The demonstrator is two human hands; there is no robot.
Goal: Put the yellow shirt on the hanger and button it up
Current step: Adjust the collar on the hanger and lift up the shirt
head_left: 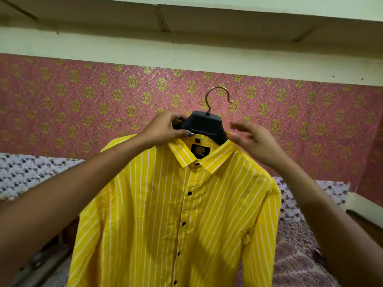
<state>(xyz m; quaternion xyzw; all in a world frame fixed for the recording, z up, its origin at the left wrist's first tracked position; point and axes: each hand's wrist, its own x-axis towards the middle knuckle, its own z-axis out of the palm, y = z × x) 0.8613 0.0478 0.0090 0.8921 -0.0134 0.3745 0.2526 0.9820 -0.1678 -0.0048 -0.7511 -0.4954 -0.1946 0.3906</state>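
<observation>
- The yellow shirt (pixel 165 214), white-striped, hung on a dark hanger (pixel 204 125) held up in mid-air right in front of my view. It covered the middle of the frame from the collar down to the bottom edge.
- Its collar (pixel 209 162) sat folded down, with a black label (pixel 200 151) showing inside the neck.
- The black buttons (pixel 190 193) ran down the front, and the two front edges lay closed wherever I could see them.
- The hanger's metal hook (pixel 215 98) stood free above the neck, caught on nothing.
- The left hand (pixel 165 129) gripped the hanger's shoulder, with fingers curled over its top and the thumb lying along the collar edge.
- The right hand (pixel 252 139) was blurred, just beside the hanger's other shoulder, with fingers loosely spread. I could not tell whether its thumb touched the collar.
- Both forearms reached up from the lower corners, and the left one crossed in front of the shirt's shoulder.
- Behind the shirt was a pink wall covering (pixel 83 100) with a gold pattern, under a pale overhead ledge (pixel 186 17).
- A patterned bed sheet (pixel 27 172) spread out below, seen on either side of the shirt.
</observation>
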